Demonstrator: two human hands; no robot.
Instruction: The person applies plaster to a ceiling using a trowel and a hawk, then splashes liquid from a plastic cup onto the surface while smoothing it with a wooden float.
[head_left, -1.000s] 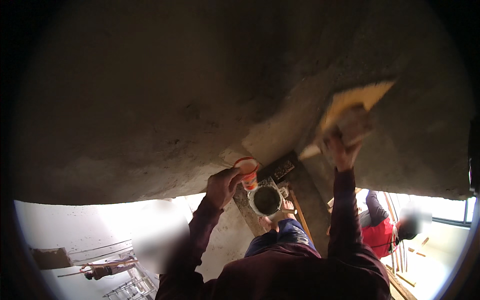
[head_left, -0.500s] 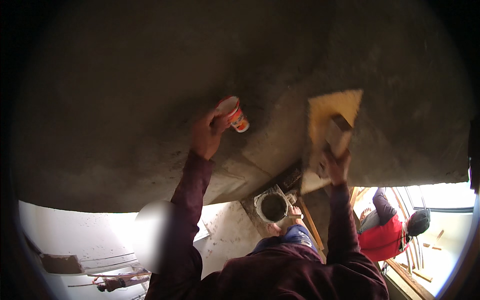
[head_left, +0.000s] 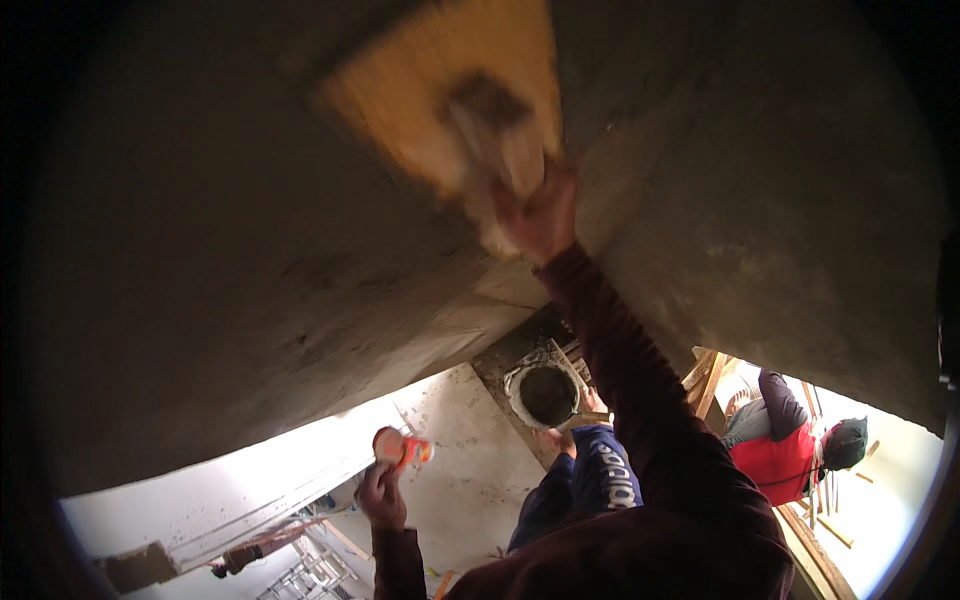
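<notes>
My right hand (head_left: pixel 543 214) is wrapped round the handle of a yellow plastering float (head_left: pixel 410 85), blurred by motion. The float's broad plate lies close to the dark grey plastered surface (head_left: pixel 250 300); whether it touches cannot be told. Lower down and away from that surface, my left hand (head_left: pixel 382 498) grips a small red and white cup (head_left: pixel 398 448). The cup is tilted, its pale inside showing; no contents can be made out.
A mortar-crusted bucket (head_left: pixel 548 394) stands below, beside my bare feet. At the right, a person in a red vest and dark cap (head_left: pixel 775 450) is near wooden planks (head_left: pixel 815 550). Far below at the left are metal frames (head_left: pixel 305 580) and another dark-clothed figure (head_left: pixel 255 553).
My right hand has swung the float up and to the left across the plastered surface. My left hand has dropped down from that surface with the cup. My view has turned somewhat.
</notes>
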